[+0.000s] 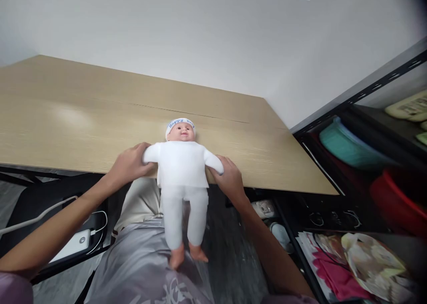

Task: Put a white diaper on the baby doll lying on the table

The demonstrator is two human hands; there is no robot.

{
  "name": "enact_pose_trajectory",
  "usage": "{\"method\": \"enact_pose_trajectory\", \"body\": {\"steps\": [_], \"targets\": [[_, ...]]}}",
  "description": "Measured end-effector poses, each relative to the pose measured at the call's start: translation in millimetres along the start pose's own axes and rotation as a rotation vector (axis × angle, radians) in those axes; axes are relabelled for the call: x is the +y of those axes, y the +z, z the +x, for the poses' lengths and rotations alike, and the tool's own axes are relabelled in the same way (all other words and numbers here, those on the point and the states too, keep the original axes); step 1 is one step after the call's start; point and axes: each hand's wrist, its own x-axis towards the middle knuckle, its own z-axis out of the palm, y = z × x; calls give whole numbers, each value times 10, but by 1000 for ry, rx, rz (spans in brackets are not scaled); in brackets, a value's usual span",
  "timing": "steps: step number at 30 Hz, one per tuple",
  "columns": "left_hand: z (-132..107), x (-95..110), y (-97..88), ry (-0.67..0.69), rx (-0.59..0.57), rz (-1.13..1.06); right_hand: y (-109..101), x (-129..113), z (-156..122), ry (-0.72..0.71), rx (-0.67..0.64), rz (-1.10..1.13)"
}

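A baby doll (183, 164) in a white top, white trousers and a white headband with blue lettering faces up toward me. Its head and upper body are over the front of the wooden table (100, 126), while its legs and bare feet hang past the edge above my lap. My left hand (131, 161) is closed around the end of the doll's arm on the left side. On the other side, my right hand (229, 177) grips the opposite arm. Both of the doll's own hands are hidden by sleeves or my fingers.
A black shelf rack stands at the right with a teal basin (347, 143), a red basin (396, 201) and a plastic bag (373, 264). Down at the left, a white power bank (75, 244) with a cable lies on a black seat. A white wall rises behind the table.
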Motion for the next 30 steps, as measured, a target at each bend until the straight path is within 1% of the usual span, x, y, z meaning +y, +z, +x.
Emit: {"method": "enact_pose_trajectory", "body": {"steps": [3, 7, 9, 11, 14, 17, 24, 27, 30], "targets": [[336, -117, 37, -48, 45, 89, 159, 118, 245, -12, 6, -2], [757, -338, 107, -96, 12, 153, 373, 212, 603, -38, 2, 7], [952, -447, 163, -119, 15, 171, 470, 254, 790, -64, 6, -19], [1132, -544, 227, -141, 52, 188, 556, 305, 983, -86, 11, -60], [1388, -676, 321, -139, 102, 201, 673, 398, 1288, -113, 5, -109], [1669, -808, 393, -138, 155, 199, 803, 496, 1613, -137, 17, -104], [2494, -1104, 458, -145, 269, 193, 1133, 771, 2413, -201, 104, -42], [2859, -1229, 476, -147, 265, 195, 1242, 886, 2777, -220, 124, -62], [3174, -1364, 513, -153, 238, 180, 1337, 959, 3109, -242, 116, -74]]}}
